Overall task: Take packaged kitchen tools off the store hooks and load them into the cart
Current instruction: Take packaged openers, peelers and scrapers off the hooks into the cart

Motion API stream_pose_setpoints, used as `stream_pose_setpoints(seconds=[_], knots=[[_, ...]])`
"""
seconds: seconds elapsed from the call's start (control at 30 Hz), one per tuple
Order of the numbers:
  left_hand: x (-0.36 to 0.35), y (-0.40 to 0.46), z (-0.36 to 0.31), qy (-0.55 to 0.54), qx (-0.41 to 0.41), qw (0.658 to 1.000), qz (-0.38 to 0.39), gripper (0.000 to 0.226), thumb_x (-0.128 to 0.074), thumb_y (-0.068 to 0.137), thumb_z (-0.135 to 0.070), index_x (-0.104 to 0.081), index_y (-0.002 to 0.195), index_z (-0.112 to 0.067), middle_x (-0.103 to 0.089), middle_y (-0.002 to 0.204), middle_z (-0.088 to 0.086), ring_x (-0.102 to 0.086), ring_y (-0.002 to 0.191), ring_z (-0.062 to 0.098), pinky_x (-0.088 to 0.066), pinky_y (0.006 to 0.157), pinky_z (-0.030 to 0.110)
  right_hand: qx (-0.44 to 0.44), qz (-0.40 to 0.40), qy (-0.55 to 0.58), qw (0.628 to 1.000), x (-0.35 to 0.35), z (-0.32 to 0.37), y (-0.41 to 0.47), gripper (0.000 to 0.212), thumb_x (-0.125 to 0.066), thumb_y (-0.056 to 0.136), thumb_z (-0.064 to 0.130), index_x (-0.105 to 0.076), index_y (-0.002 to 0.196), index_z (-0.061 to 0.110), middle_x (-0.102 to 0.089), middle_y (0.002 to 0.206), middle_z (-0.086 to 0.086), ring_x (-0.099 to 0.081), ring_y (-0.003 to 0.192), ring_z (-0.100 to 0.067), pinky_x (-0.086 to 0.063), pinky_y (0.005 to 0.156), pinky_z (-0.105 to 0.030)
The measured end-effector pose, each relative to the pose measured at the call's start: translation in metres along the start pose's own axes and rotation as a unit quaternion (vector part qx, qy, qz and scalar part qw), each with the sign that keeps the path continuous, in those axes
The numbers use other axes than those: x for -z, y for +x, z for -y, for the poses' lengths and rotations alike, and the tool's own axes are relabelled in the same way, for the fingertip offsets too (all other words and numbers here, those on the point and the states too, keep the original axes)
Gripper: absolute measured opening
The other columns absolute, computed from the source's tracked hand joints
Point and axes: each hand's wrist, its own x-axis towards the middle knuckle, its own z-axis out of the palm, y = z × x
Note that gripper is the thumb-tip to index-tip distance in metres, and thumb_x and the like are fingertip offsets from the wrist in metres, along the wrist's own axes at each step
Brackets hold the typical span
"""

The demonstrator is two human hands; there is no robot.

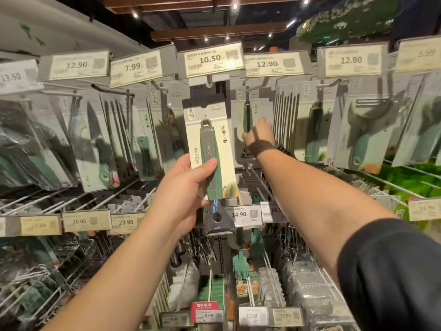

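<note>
Green peeler pack, one held.

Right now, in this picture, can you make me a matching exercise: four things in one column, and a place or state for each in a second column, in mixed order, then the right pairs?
Things
1. left hand
2. right hand
3. 10.50 tag
4. red label

Places or states
A. at the bottom shelf edge
B. reaching to a hanging pack on the top row
C. closed around a green peeler pack
D. above the held pack

Pairs: 1-C, 2-B, 3-D, 4-A
</note>
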Motion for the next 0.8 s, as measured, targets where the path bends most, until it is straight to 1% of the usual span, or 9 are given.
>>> stream_pose_setpoints(seconds=[0.07, 0.17, 0.27, 0.37, 0.47, 0.53, 0.6, 0.73, 0.8], knots=[[0.002, -0.002, 0.001, -0.007, 0.004, 1.000, 0.005, 0.029, -0.060, 0.097, -0.012, -0.061, 0.126, -0.017, -0.077, 0.106, 0.000, -0.074, 0.085, 0.012, -0.058, 0.061, 0.028, -0.001, 0.037, 0.009, 0.999, 0.012, 0.005, -0.017, 0.051, -0.059, 0.096, 0.023, -0.039, 0.139, 0.005, -0.046, 0.138, -0.018, -0.054, 0.119, -0.034, -0.049, 0.096, -0.041], [0.003, -0.003, 0.001, -0.013, -0.002, 1.000, 0.007, 0.028, -0.060, 0.097, -0.010, -0.061, 0.124, -0.016, -0.078, 0.105, -0.001, -0.074, 0.084, 0.010, -0.059, 0.063, 0.026, 0.003, 0.075, 0.089, 0.993, 0.044, 0.009, -0.058, 0.049, -0.057, 0.096, 0.025, -0.043, 0.140, 0.011, -0.053, 0.137, -0.013, -0.058, 0.112, -0.028, -0.049, 0.090, -0.035], [0.000, -0.005, 0.001, -0.004, -0.015, 1.000, 0.009, 0.027, -0.061, 0.096, -0.011, -0.061, 0.123, -0.017, -0.078, 0.102, -0.003, -0.074, 0.081, 0.009, -0.059, 0.065, 0.030, 0.054, 0.055, 0.169, 0.983, 0.084, -0.001, -0.123, 0.035, -0.056, 0.096, 0.034, -0.057, 0.128, 0.019, -0.068, 0.116, -0.001, -0.064, 0.096, -0.016, -0.052, 0.080, -0.031], [-0.009, -0.005, 0.003, -0.009, -0.020, 1.000, 0.017, 0.026, -0.062, 0.096, -0.010, -0.062, 0.122, -0.016, -0.078, 0.099, -0.002, -0.075, 0.079, 0.010, -0.058, 0.058, 0.026, 0.085, 0.076, 0.259, 0.959, 0.116, -0.017, -0.191, 0.022, -0.058, 0.097, 0.041, -0.064, 0.114, 0.030, -0.069, 0.104, 0.014, -0.065, 0.095, -0.004, -0.053, 0.083, -0.027], [-0.024, -0.003, 0.006, -0.008, -0.016, 0.999, 0.033, 0.028, -0.063, 0.095, -0.009, -0.062, 0.122, -0.018, -0.078, 0.099, 0.000, -0.076, 0.081, 0.014, -0.058, 0.058, 0.026, 0.087, 0.095, 0.310, 0.942, 0.128, -0.026, -0.226, 0.019, -0.062, 0.095, 0.040, -0.064, 0.113, 0.032, -0.070, 0.100, 0.011, -0.067, 0.091, -0.003, -0.056, 0.086, -0.031], [-0.034, 0.000, 0.007, 0.006, -0.022, 0.999, 0.048, 0.031, -0.064, 0.095, -0.010, -0.061, 0.125, -0.017, -0.077, 0.104, 0.002, -0.076, 0.090, 0.018, -0.060, 0.069, 0.031, 0.088, 0.099, 0.315, 0.940, 0.131, -0.027, -0.235, 0.026, -0.064, 0.095, 0.035, -0.059, 0.120, 0.030, -0.068, 0.098, 0.010, -0.068, 0.089, -0.005, -0.057, 0.086, -0.029], [-0.044, 0.004, 0.007, 0.013, -0.029, 0.998, 0.057, 0.032, -0.063, 0.096, -0.011, -0.060, 0.127, -0.015, -0.076, 0.108, 0.003, -0.075, 0.094, 0.020, -0.061, 0.076, 0.035, 0.092, 0.098, 0.307, 0.942, 0.133, -0.027, -0.240, 0.038, -0.067, 0.094, 0.032, -0.053, 0.128, 0.030, -0.067, 0.098, 0.012, -0.069, 0.088, -0.005, -0.058, 0.087, -0.033], [-0.059, 0.011, 0.002, -0.012, -0.025, 0.998, 0.050, 0.028, -0.063, 0.096, -0.007, -0.059, 0.122, -0.015, -0.075, 0.106, 0.004, -0.076, 0.083, 0.017, -0.059, 0.063, 0.028, 0.107, 0.067, 0.247, 0.961, 0.134, -0.027, -0.238, 0.067, -0.072, 0.089, 0.036, -0.035, 0.145, 0.033, -0.064, 0.112, 0.010, -0.068, 0.090, -0.003, -0.058, 0.085, -0.034], [-0.065, 0.016, 0.002, -0.004, -0.023, 0.999, 0.042, 0.030, -0.063, 0.095, -0.008, -0.058, 0.123, -0.015, -0.075, 0.106, 0.003, -0.076, 0.087, 0.019, -0.058, 0.062, 0.029, 0.110, 0.041, 0.211, 0.970, 0.132, -0.028, -0.233, 0.075, -0.073, 0.087, 0.041, -0.031, 0.149, 0.032, -0.062, 0.118, 0.008, -0.067, 0.092, -0.003, -0.057, 0.086, -0.036]])
